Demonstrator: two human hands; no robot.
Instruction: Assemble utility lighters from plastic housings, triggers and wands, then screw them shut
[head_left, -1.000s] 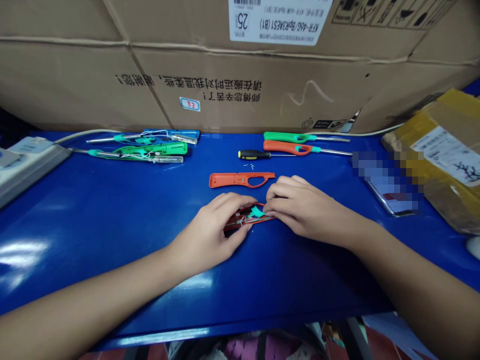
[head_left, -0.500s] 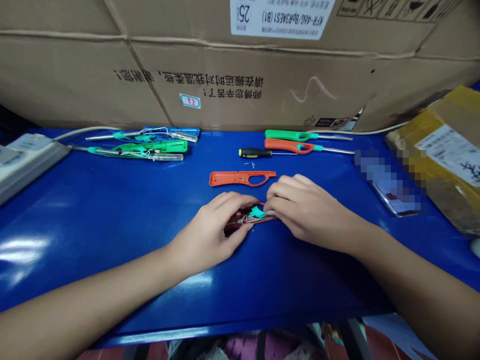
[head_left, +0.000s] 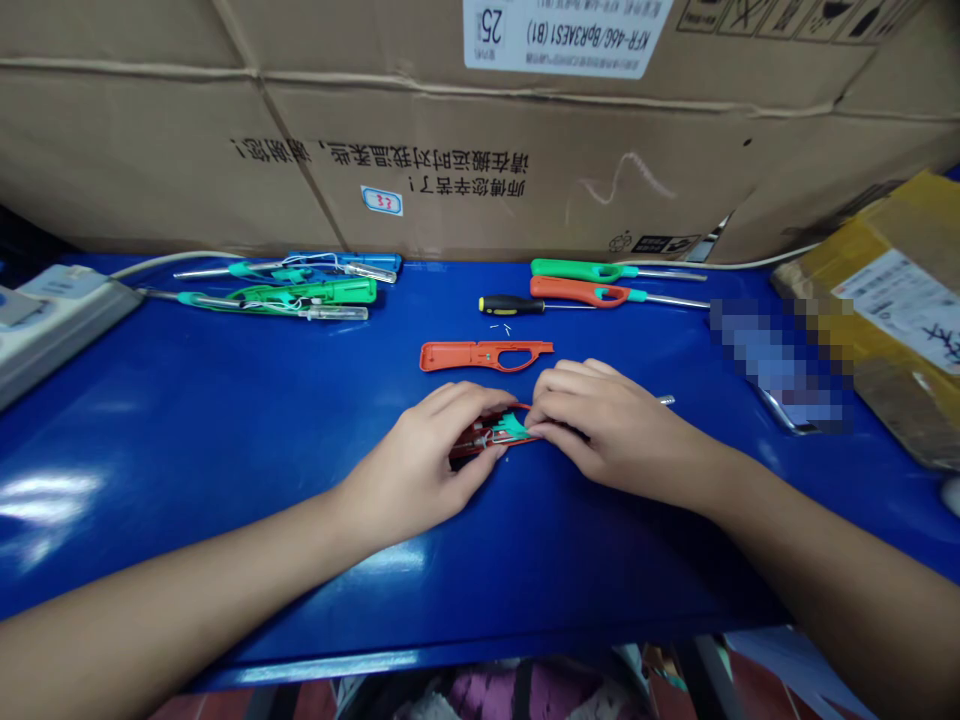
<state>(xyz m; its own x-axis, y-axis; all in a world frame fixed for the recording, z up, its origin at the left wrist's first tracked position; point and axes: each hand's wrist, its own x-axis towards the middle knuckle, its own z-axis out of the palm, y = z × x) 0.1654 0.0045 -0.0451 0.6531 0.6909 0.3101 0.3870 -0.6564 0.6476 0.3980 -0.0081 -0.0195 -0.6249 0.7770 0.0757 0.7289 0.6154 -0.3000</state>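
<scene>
My left hand [head_left: 424,455] grips an open red lighter shell [head_left: 466,441] between thumb and fingers, low over the table. Inside the shell lie a teal part [head_left: 511,427], thin white wires and a clear piece. My right hand [head_left: 600,415] is closed at the shell's right end, its fingertips pinched at the teal part; what exactly they pinch is partly hidden. The tip of a metal tube [head_left: 666,400] shows beyond the right hand. Just behind the hands lies a separate orange shell half [head_left: 457,356].
Behind are a black-yellow screwdriver [head_left: 512,305], small white pieces, a green lighter [head_left: 574,270] and an orange one [head_left: 577,290]. Opened green [head_left: 341,291] and blue [head_left: 382,262] lighters lie back left. A power strip [head_left: 67,310], a phone [head_left: 787,385] and cardboard boxes [head_left: 420,130] surround them.
My right hand has shifted slightly, with its fingertips lower and farther left at the teal part. The metal tube's tip now shows behind it. My left hand has barely moved.
</scene>
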